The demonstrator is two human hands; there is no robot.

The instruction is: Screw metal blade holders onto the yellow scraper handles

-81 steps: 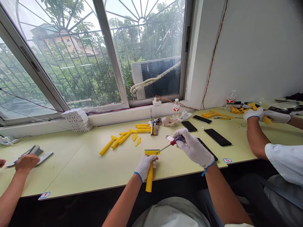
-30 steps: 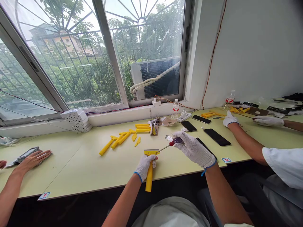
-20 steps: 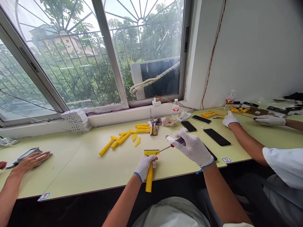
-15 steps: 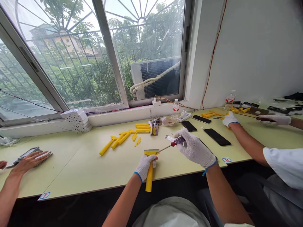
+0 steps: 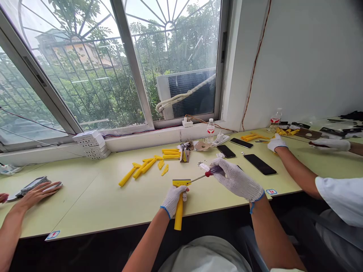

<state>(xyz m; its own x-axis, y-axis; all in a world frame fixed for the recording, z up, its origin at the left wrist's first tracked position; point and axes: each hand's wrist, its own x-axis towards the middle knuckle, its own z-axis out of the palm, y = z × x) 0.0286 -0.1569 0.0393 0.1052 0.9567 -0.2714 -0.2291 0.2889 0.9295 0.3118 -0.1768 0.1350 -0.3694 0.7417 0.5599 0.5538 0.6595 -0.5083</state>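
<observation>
My left hand [image 5: 172, 200], in a white knit glove, is wrapped round the handle of a yellow scraper [image 5: 179, 215] with a metal blade edge along its top. The scraper stands upright at the table's front edge, its handle end hanging past it. My gloved right hand [image 5: 234, 177] grips a screwdriver [image 5: 209, 173] with a red collar. The shaft slopes down to the left, and its tip meets the right part of the scraper head. Beyond lie more yellow scraper handles [image 5: 147, 165] and two loose yellow plates [image 5: 165, 169]. Small metal bits [image 5: 199, 163] lie behind the screwdriver.
Several phones, including a black one [image 5: 260, 164], lie beyond my right hand. A bottle [image 5: 210, 130] stands by the window sill. At right a co-worker's gloved hands [image 5: 276, 142] work with a screwdriver; at left another person's hand [image 5: 36, 192] rests on a grey device.
My right hand has turned at the wrist and shifted slightly right, its fingers closing further over the screwdriver handle. My left hand and the scraper have stayed in place.
</observation>
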